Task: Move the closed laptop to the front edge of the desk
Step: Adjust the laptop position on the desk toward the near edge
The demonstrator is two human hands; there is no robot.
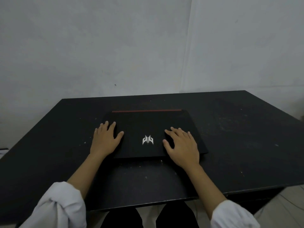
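Head view. Closed black slab laptop [153,134], silver emblem on the lid and a red strip along its far edge, lies flat mid-desk on the matte black, scuffed desktop [238,137]. A band of bare desktop lies between its near edge and the front edge of the desk.

Left hand [105,139] flat, fingers spread, over the lid's left edge. Right hand [182,145] flat, fingers splayed, on the lid's right part, thumb toward the emblem. Neither hand grips anything; both press palm-down. White sleeves at both forearms.

Handling, as judged: rigid, fairly heavy, smooth lid, likely slippery under bare palms. Should slide on the desktop with downward pressure; surer hold by hooking fingers over the side edges. Stop short of overhang at the front.
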